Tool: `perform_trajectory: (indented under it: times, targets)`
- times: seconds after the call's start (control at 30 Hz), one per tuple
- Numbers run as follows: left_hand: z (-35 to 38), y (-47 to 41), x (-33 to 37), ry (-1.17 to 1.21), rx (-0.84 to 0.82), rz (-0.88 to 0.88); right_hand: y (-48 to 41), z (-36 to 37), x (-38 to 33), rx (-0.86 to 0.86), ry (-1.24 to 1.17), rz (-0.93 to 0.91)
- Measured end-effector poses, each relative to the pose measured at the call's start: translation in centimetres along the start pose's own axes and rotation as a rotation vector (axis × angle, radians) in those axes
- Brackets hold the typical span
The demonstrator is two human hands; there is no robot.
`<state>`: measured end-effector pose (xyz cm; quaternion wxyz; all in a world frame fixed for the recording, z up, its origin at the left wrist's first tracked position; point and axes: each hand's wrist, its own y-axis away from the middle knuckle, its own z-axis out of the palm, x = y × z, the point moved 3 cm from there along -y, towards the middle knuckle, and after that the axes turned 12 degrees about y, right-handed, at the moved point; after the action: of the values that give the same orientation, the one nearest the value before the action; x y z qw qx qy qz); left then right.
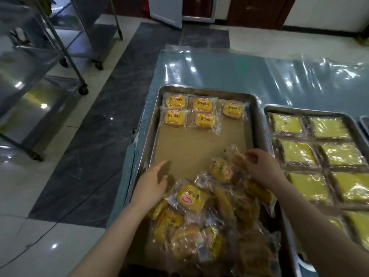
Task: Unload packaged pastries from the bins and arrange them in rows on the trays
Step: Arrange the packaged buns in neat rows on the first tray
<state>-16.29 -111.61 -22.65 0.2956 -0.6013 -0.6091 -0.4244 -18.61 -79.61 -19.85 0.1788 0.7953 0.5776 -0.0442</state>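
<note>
Arranging step: 5 bread packets [201,110] sit in rows at the far end of the steel tray [151,124], loose pile [209,212] at the near end. Right hand [261,166] pinches a packet [237,156] at the pile's edge. Left hand [153,180] is flat and empty. Next, likely: row 2, slot 3.

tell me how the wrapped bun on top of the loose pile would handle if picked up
Probably light and soft: the wrapped bun looks puffy inside loose clear film. The glossy film is likely slippery, so a pinch at its edge may let the bun dangle. Like the arranged buns lying flat, it should not roll on the paper liner.
</note>
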Motion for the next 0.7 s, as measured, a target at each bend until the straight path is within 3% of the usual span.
perform_trajectory:
  times: [0.07, 0.13, 0.4, 0.57, 0.7]
  targets:
    - [-0.2, 1.3, -0.3, -0.060, -0.006, -0.037, 0.5, 0.9, 0.4, -0.125, -0.004, 0.002]
    - [-0.3, 2.6, -0.6, -0.079, 0.007, -0.055, 0.4, 1.5, 0.5, -0.147, -0.012, 0.007]
    - [0.8, 5.2, -1.2, -0.223, 0.084, -0.163, 0.2, 2.4, 0.5, -0.020, -0.210, -0.091]
    - [1.0, 4.3, -0.6, -0.173, 0.140, -0.176, -0.4, 1.9, 0.7, -0.033, -0.300, -0.121]
    - [0.8, 2.2, 0.1, -0.159, 0.237, -0.154, -1.2, 0.4, 0.5, 0.091, -0.407, -0.131]
